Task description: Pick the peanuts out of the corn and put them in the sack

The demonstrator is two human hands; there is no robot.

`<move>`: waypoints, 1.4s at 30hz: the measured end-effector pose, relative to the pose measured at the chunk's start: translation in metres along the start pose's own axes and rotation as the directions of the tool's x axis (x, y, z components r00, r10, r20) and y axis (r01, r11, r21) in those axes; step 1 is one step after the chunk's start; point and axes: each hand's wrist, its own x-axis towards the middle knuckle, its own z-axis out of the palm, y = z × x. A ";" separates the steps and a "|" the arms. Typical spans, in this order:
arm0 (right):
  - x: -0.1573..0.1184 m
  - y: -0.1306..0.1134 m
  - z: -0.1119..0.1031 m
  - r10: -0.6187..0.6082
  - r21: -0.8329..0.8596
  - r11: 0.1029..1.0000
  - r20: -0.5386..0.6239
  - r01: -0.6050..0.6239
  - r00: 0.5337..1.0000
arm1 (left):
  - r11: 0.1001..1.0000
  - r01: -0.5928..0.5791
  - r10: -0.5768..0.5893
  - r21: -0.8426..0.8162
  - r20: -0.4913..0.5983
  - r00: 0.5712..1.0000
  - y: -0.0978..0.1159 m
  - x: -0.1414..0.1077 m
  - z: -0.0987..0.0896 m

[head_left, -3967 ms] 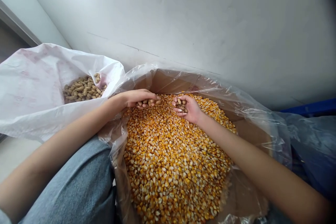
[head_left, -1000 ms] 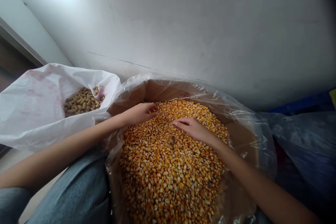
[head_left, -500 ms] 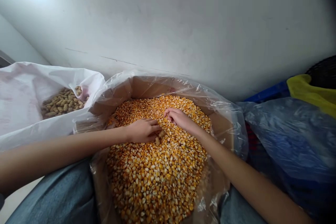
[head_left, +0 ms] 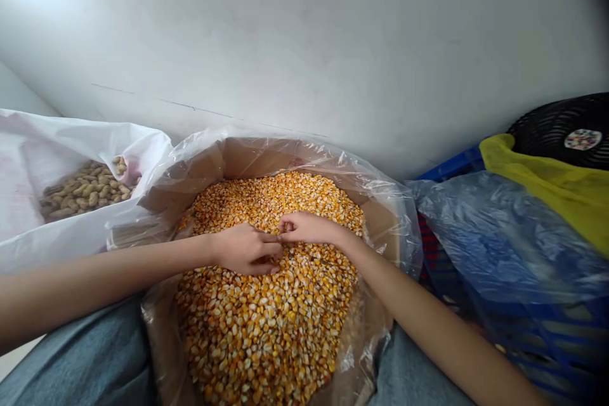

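Observation:
Loose yellow corn kernels [head_left: 266,323] fill a cardboard box [head_left: 247,157] lined with a clear plastic bag [head_left: 404,203]. Just over the middle of the corn, my left hand [head_left: 247,248] is closed, its fingers curled together and pointing right. What it holds, if anything, is hidden by the fingers. My right hand [head_left: 307,228] reaches in from the right with thumb and fingers pinched, its fingertips at the left hand's fingertips. I cannot make out what is in that pinch.
A white sack [head_left: 28,158] with unshelled peanuts [head_left: 88,190] stands at left. On the right lie a blue crate [head_left: 537,336], a clear plastic sheet [head_left: 509,241], yellow mesh [head_left: 537,171] and a black fan grille [head_left: 566,127]. A white wall [head_left: 295,44] rises behind the box.
My hands have come together, the right one moving down and left towards the left one. The peanuts earlier seen at my left fingertips no longer show. The view has shifted slightly right.

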 end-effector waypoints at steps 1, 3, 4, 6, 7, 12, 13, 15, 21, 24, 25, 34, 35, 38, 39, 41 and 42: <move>0.000 0.000 -0.001 -0.016 0.008 1.000 0.006 0.016 1.000 | 1.000 -0.020 0.020 -0.001 0.008 1.000 -0.001 0.000 0.001; -0.001 0.000 -0.002 -0.021 0.052 0.998 -0.001 0.021 1.000 | 0.999 -0.023 0.024 -0.027 0.010 1.000 -0.003 -0.001 0.003; -0.001 -0.001 -0.003 -0.014 0.096 0.995 -0.009 0.015 1.000 | 0.998 -0.011 0.012 -0.057 0.011 1.000 -0.004 -0.001 0.003; -0.001 -0.003 -0.006 0.010 0.248 0.969 -0.040 0.001 0.999 | 0.989 0.026 -0.023 -0.144 0.026 0.999 -0.007 -0.002 0.003; -0.001 -0.004 -0.008 0.030 0.352 0.936 -0.061 -0.007 0.998 | 0.978 0.052 -0.046 -0.200 0.037 0.998 -0.009 -0.002 0.003; -0.001 -0.005 -0.022 0.093 0.896 0.427 -0.179 0.123 0.980 | 0.718 0.275 -0.307 -0.639 0.064 0.950 -0.022 -0.004 0.001; -0.002 -0.003 -0.025 0.101 0.944 0.289 -0.199 0.162 0.975 | 0.608 0.313 -0.381 -0.729 0.078 0.921 -0.027 -0.005 0.002; -0.002 0.000 -0.029 0.171 0.978 0.078 -0.206 0.195 0.964 | 0.401 0.332 -0.526 -0.854 0.082 0.847 -0.037 -0.007 0.002; 0.007 -0.004 -0.012 0.370 0.994 -0.102 -0.008 0.049 0.929 | 0.435 0.203 -0.740 -0.877 -0.220 0.636 -0.039 -0.006 -0.012; 0.013 -0.016 0.005 0.201 0.989 -0.126 0.107 -0.083 0.974 | 0.596 0.190 -0.615 -0.780 -0.291 0.733 -0.022 -0.001 -0.024; 0.014 -0.019 0.009 0.153 0.985 -0.133 0.131 -0.111 0.979 | 0.640 0.180 -0.562 -0.747 -0.295 0.773 -0.018 0.001 -0.027; 0.017 -0.018 0.010 0.142 0.990 -0.063 0.133 -0.125 0.981 | 0.485 0.536 -0.820 -0.691 -0.147 0.553 -0.056 -0.014 -0.010; 0.017 -0.017 0.010 0.158 0.991 -0.043 0.133 -0.128 0.979 | 0.421 0.630 -0.865 -0.652 -0.080 0.496 -0.064 -0.018 -0.004; 0.017 -0.018 0.012 0.190 0.990 0.023 0.134 -0.141 0.973 | 0.271 0.807 -0.947 -0.525 0.004 0.321 -0.075 -0.028 0.017; 0.017 -0.018 0.012 0.195 0.988 0.041 0.135 -0.146 0.971 | 0.256 0.832 -0.957 -0.493 -0.008 0.290 -0.075 -0.030 0.023; 0.016 -0.020 0.013 0.208 0.987 0.068 0.132 -0.149 0.969 | 0.262 0.858 -0.962 -0.442 -0.048 0.269 -0.070 -0.032 0.035; 0.015 -0.021 0.013 0.212 0.986 0.075 0.127 -0.146 0.969 | 0.261 0.866 -0.963 -0.426 -0.059 0.261 -0.067 -0.032 0.039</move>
